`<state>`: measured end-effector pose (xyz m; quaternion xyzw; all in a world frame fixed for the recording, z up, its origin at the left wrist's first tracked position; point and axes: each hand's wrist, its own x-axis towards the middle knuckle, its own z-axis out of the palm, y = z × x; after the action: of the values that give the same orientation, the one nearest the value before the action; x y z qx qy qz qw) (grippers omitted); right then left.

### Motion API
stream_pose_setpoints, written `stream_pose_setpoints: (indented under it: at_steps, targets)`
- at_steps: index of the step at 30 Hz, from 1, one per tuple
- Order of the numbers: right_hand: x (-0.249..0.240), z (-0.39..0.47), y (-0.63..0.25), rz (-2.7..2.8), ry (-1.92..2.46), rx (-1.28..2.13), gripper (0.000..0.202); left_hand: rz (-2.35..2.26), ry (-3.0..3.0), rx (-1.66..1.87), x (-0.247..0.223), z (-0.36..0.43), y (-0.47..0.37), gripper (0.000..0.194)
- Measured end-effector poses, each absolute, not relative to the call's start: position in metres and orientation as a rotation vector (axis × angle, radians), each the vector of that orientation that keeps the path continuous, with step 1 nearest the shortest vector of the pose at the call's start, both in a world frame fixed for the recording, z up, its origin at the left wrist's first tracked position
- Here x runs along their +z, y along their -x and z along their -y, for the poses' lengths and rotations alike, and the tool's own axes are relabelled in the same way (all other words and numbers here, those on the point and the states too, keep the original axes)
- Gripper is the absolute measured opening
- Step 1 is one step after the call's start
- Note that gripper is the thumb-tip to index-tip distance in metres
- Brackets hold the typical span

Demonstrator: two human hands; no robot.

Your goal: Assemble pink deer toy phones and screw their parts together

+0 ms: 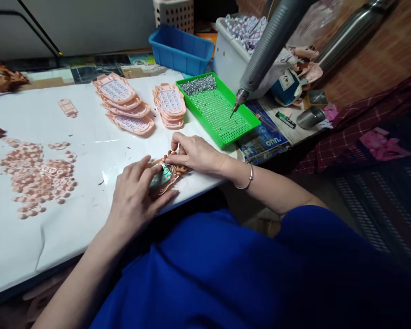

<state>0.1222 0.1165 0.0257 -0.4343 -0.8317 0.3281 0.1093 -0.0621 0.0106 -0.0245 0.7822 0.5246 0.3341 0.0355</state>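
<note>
At the table's front edge lies a pink plastic shell (pixel 167 186) with a green circuit board (pixel 164 176) in it. My left hand (pixel 133 189) holds the shell from its left side, fingers on the board and thumb along the near edge. A brown knobbly plastic piece (pixel 181 169) sits at the shell's right end. My right hand (pixel 200 155) pinches at this piece with thumb and forefinger, the fingertips partly covering it. Beyond my hands stand stacks of pink shells with keypads, one on the left (pixel 123 103) and one on the right (pixel 170 104).
Small pink button pieces (pixel 37 173) are heaped at left. A green tray (pixel 222 116) holds silvery screws (pixel 200 85). Above it hangs an electric screwdriver (pixel 260 59). A blue bin (pixel 180 50) and a white tub (pixel 222 55) of parts stand behind. Brown pieces (pixel 3 80) lie far left.
</note>
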Motion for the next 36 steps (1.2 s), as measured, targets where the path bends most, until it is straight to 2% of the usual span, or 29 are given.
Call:
stream_pose_setpoints:
  at_steps: [3, 7, 11, 14, 18, 22, 25, 27, 36]
  targets:
    - [0.020, -0.112, -0.126, 2.154, 1.233, 1.001, 0.025, -1.590, -2.166, 1.132, -0.022, -0.010, 0.064, 0.053]
    - [0.020, -0.103, -0.124, 1.741, 1.019, 1.297, 0.026, -1.518, -1.515, 1.376, -0.009, -0.015, 0.060, 0.072]
    - [0.023, -0.089, -0.109, 1.844, 0.751, 1.546, 0.060, -1.166, -1.072, 1.590, 0.010, -0.029, 0.038, 0.060]
    - [0.023, -0.089, -0.099, 1.845, 0.700, 1.554, 0.064, -0.984, -0.899, 1.610, 0.022, -0.037, 0.020, 0.052]
    - [0.031, -0.105, -0.095, 1.954, 0.848, 1.429, 0.071, -0.941, -0.795, 1.624, 0.028, -0.044, 0.017, 0.050]
    - [0.057, -0.138, -0.078, 2.036, 1.025, 1.207, 0.069, -1.163, -0.801, 1.634, 0.025, -0.058, 0.039, 0.050]
    - [0.078, -0.170, -0.049, 2.303, 1.304, 0.661, 0.064, -1.268, -0.801, 1.631, 0.017, -0.067, 0.058, 0.050]
    - [0.085, -0.189, -0.025, 2.422, 1.402, 0.428, 0.060, -1.276, -0.810, 1.593, 0.012, -0.070, 0.065, 0.050]
    - [0.077, -0.226, 0.037, 2.571, 1.544, 0.285, 0.057, -1.191, -0.858, 1.462, 0.009, -0.067, 0.067, 0.041]
